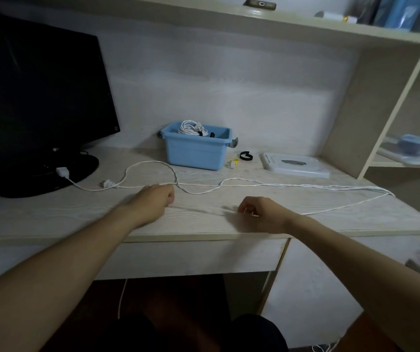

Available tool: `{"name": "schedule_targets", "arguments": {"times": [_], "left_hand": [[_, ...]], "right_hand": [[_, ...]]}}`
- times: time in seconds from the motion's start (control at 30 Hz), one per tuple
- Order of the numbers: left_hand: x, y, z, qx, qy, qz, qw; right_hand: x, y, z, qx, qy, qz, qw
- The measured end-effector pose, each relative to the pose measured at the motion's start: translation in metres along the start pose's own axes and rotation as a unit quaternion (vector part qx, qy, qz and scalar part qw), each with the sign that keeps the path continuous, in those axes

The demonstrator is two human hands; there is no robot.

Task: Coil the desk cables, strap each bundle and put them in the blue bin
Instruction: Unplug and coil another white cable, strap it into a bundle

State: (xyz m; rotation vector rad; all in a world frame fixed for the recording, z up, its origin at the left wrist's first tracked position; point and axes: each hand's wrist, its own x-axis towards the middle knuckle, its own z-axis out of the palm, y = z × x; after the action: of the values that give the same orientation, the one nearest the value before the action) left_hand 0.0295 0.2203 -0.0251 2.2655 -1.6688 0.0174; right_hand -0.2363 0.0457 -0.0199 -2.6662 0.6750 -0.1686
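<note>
Lower centre, the left hand (156,199) and right hand (259,210) each curl round a blurred stretch of thin white cable (280,185); it runs left-right across the pale wood desk (51,214), looping mid-frame; behind it the blue bin (196,153) holds a strapped white coil (191,128); a dark monitor (38,92) stands upper left.

Monitor (38,97) cut off by left and top edges. Stretch of white cable (203,210) between left hand (156,199) and right hand (259,210) is motion-blurred; grip on it can't be told for sure. Blue bin (196,151) wall hides lower part of coiled bundle (192,128). Shelf items top right blurred, unidentifiable.
</note>
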Motion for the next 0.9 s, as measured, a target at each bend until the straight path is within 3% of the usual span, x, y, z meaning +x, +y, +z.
{"name": "schedule_targets", "arguments": {"times": [0.13,0.27,0.47,0.73,0.9], "left_hand": [[-0.005,0.011,-0.012,-0.062,0.062,-0.015,0.996],[-0.003,0.015,-0.025,-0.049,0.115,-0.061,0.990],[0.000,0.014,-0.033,-0.049,0.157,-0.152,0.975],[0.004,0.006,-0.034,-0.074,0.196,-0.269,0.940],[0.001,0.010,-0.020,-0.039,0.114,-0.204,0.971]], "right_hand": [[-0.033,0.018,-0.020,-0.083,0.019,0.026,0.996],[-0.067,0.066,-0.052,-0.141,0.100,0.164,0.971],[-0.139,0.144,-0.090,-0.254,0.143,0.374,0.881],[-0.209,0.190,-0.111,-0.053,0.211,0.533,0.818],[-0.215,0.198,-0.103,0.133,0.220,0.516,0.817]]}}
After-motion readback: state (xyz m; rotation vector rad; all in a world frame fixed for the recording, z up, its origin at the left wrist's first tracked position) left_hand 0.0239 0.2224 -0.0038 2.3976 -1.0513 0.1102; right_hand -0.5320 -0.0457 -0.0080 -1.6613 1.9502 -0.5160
